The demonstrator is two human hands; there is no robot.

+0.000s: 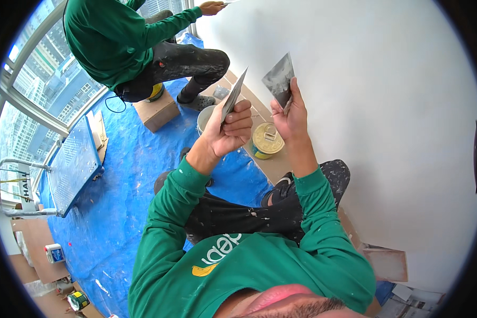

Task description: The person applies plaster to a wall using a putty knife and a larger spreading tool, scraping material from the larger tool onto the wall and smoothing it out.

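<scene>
My left hand [231, 127] grips a metal putty blade [233, 92], seen almost edge-on, angled up to the right. My right hand [292, 119] holds another putty blade [275, 79], its trapezoid face smeared grey, raised before the white wall. The two blades are apart. Below and between my hands stand a pale bucket [202, 118], partly hidden behind my left hand, and a yellow tin [266, 146] with a closed lid, near a board along the wall's foot.
A co-worker [111, 42] in green sits upper left on a tin atop a wooden box [155, 111], arm toward the white wall [392, 106]. A blue platform trolley [74, 164] stands by curved windows. Blue sheeting [106, 222] covers the floor; cardboard and cans lie lower left.
</scene>
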